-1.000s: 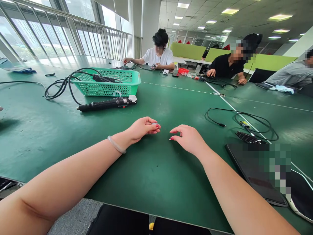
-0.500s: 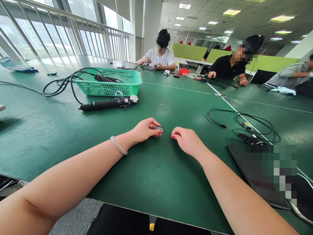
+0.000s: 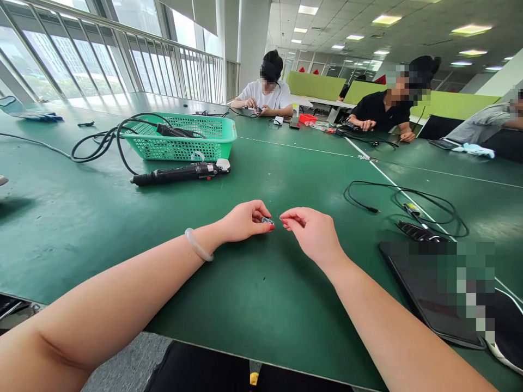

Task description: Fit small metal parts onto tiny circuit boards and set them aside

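The bare left hand (image 3: 247, 220), with a pale, translucent ring-shaped bracelet (image 3: 198, 246) on its wrist, pinches a small, dark-and-white patterned piece (image 3: 267, 220) between thumb and fingers. The piece sits at the fingertips, on the side facing the right hand (image 3: 312, 231), and its far edge is partly covered by the fingers; its exact make is too small to tell. The right hand has thumb and forefinger drawn together around a tiny pale piece (image 3: 281, 219), whose shape cannot be made out. The two sets of fingertips are near each other with a narrow gap between, so the patterned piece lies just beside the right fingertips, apart from them.

Both hands are over the smooth dark-green surface (image 3: 253, 310). Farther off, on the left, a black cylindrical power tool (image 3: 171, 174) lies on its side in front of a turquoise perforated plastic basket (image 3: 183, 149). Near the right forearm lies a flat, black rectangular device (image 3: 417, 288).
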The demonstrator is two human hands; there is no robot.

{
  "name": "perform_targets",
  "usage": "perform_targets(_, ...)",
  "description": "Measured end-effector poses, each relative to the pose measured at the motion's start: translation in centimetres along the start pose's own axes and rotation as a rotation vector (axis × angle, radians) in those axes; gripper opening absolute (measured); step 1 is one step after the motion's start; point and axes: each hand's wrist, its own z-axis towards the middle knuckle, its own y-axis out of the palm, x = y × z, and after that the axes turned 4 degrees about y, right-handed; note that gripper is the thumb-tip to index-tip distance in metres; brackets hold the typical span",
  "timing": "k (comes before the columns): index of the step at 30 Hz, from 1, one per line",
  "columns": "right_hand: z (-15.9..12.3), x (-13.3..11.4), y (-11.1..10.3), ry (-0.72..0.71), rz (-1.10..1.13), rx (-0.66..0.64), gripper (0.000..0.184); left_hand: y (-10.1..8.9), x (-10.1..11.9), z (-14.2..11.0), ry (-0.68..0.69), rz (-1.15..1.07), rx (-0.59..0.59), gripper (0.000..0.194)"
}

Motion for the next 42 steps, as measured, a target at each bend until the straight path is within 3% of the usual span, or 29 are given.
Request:
perform_targets(10, -0.2, -0.1, 0.3, -0.093, 0.025, 0.089, 0.020, 0.1, 0.3, 0.0, 0.055, -0.099, -0.064, 0.030)
perform_targets(22, -0.6, -0.6, 0.9, -0.336, -0.170, 0.096, 0.019, 0.3, 0.4, -0.2, 0.058, -0.115, -0.073, 0.024)
perform_targets(27, -0.5, -0.1, 1.1, -0.432, -0.206, 0.096, 0.026, 0.4, 0.5, -0.2, 0.052, -0.141, -0.105, 0.021)
perform_targets(34, -0.6, -0.1, 0.8, -0.384, -0.160, 0.018, 0.034, 0.5, 0.5, -0.1, 0.027, -0.214, -0.095, 0.019)
perform_targets(42, -0.5, -0.5, 0.5, -0.208, -0.126, 0.053, 0.018, 0.4, 0.4, 0.0, 0.033, -0.220, -0.089, 0.023)
